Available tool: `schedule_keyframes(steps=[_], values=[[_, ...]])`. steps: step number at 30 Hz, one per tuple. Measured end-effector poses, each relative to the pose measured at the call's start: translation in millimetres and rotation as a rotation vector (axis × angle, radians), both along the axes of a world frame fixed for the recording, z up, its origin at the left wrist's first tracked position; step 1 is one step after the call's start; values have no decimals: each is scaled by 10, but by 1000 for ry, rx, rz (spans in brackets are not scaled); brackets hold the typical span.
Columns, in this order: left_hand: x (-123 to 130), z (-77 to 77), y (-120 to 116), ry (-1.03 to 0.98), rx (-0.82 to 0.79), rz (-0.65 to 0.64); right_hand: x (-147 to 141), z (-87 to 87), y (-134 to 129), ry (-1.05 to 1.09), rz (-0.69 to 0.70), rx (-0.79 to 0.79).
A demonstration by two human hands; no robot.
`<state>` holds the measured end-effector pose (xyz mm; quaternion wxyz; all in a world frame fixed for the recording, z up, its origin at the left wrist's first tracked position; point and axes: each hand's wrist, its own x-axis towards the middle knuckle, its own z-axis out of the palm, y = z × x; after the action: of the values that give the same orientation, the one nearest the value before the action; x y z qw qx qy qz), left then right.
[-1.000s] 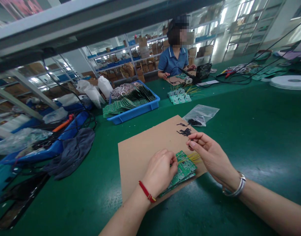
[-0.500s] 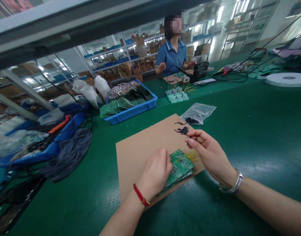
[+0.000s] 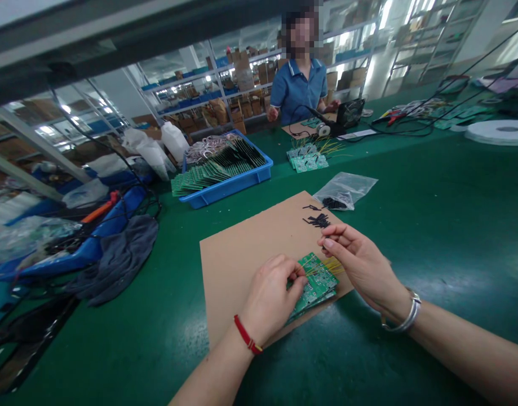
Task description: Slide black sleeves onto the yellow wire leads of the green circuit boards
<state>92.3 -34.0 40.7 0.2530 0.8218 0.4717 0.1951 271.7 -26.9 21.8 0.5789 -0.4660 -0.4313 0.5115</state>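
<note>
- Left hand bends over the left side of a circuit board stack, thumb near curled fingertips; I cannot tell whether they close on a wire. Right hand pinches a small dark piece, mostly hidden, between thumb and fingertips.
- Green table: bare surface runs from the right hand towards a white reel, and on the other side between the cardboard and a dark cloth.
- Cardboard sheet: its left and far edges show; the left wrist covers part of the near edge. Bare cardboard lies beyond the left hand.
- Blue bin, far left: clear plastic and an orange-handled tool, with other contents jumbled; the cloth hangs against its side.
- Blue tray, beyond the sheet: a leaning row of green boards in front, pale coiled cables behind.
- Clear plastic bag, beside the sheet's far right edge: black pieces gathered at its near end.
- The stack lies on the sheet near its front edge, between the hands.
- Yellow wires stick out from the stack towards the right hand.
- Short black tubes lie heaped on the cardboard, just beyond the right fingertips.
</note>
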Motion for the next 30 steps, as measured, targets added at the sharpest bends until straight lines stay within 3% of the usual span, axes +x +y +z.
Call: schedule_keyframes(steps=[6, 12, 18, 23, 26, 30], values=[[89, 22, -28, 136, 39, 34, -10, -1, -4, -13, -15, -6], [181, -57, -10, 372, 203, 6, -16, -19, 6, -30, -43, 8], [133, -82, -4, 325, 222, 6, -1, -18, 28, -45, -119, 54], [120, -11, 7, 231, 106, 27, 163, 128, 108, -203, 57, 23], [115, 5, 12, 214, 70, 47, 306, 197, 149, -325, 93, 50], [81, -16, 11, 98, 36, 27, 427, 216, 138, -553, 347, -52]])
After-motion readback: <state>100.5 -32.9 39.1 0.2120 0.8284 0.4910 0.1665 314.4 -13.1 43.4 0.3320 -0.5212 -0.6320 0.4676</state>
